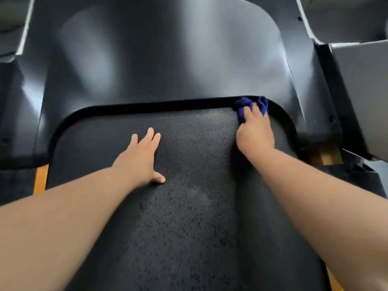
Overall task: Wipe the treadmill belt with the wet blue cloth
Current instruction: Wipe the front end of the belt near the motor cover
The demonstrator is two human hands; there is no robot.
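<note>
The blue cloth (243, 106) sits bunched in a crumpled wad at the far right corner of the belt (189, 206), gripped by the right hand (255, 135), whose fingers curl round it. The belt is black, with a fine dimpled weave (darker specks dot its near half). The left hand (139, 158) lies flat on it, fingers straight and slightly spread. Beyond curves a glossy black hood (168, 59); a grey post (361, 91) stands at the right.

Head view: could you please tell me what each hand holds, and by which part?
The right hand grips the bunched blue cloth by its near side, on the treadmill belt. The left hand holds nothing, lying flat.
</note>
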